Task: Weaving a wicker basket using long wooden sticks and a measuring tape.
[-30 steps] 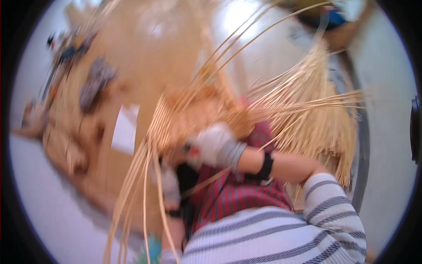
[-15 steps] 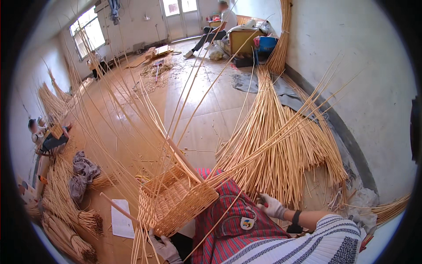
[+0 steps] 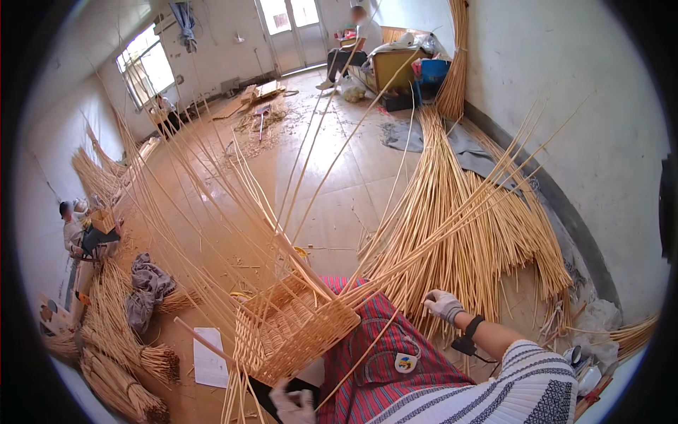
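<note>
A partly woven rectangular wicker basket (image 3: 304,343) rests tilted against my lap, with long rods fanning out from its edges. Below its lower corner is my left hand (image 3: 293,404), in a pale glove, its fingers curled but smeared by motion, so its grip is unclear. At the near edge of a large spread of willow rods (image 3: 452,226), my right hand (image 3: 445,306), gloved with a dark strap at the wrist, has its fingers bent together. Anything between those fingertips is too small to make out. One single rod (image 3: 360,357) slants across my red striped apron (image 3: 388,339).
Rod bundles (image 3: 116,374) and a grey cloth (image 3: 147,290) lie at left, beside a white paper sheet (image 3: 210,357). One person (image 3: 88,230) sits at far left, another (image 3: 364,39) at the back near a yellow-sided seat (image 3: 392,67). A wall (image 3: 565,85) bounds the right.
My right hand has moved up and away from my lap toward the rods; the dark red item seen at it earlier no longer shows. My left hand has dropped from the basket's corner.
</note>
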`<state>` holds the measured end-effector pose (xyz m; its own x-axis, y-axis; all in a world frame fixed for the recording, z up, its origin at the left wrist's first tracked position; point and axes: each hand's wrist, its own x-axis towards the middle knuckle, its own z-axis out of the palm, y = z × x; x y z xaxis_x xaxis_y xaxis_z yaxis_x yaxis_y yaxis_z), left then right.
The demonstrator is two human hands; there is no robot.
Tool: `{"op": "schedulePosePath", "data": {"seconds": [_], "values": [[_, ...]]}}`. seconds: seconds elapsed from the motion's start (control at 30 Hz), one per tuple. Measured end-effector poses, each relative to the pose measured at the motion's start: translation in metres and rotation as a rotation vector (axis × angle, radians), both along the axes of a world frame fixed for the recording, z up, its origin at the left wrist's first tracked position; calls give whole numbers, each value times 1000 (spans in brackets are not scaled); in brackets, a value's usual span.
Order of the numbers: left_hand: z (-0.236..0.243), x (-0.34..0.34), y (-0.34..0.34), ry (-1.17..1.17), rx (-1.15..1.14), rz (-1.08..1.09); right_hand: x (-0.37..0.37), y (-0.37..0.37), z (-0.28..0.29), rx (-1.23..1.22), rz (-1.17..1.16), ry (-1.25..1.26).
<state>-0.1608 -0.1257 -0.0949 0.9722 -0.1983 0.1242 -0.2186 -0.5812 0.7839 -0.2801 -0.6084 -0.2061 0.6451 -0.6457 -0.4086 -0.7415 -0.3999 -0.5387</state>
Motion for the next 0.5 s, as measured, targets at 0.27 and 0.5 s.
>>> {"op": "schedulePosePath", "data": {"seconds": [0.27, 0.5], "values": [[-13, 0, -16, -52, 205, -361, 52, 65, 127, 609, 661, 211], [33, 12, -32, -248, 191, -608, 73, 216, 122, 1367, 679, -217]]}}
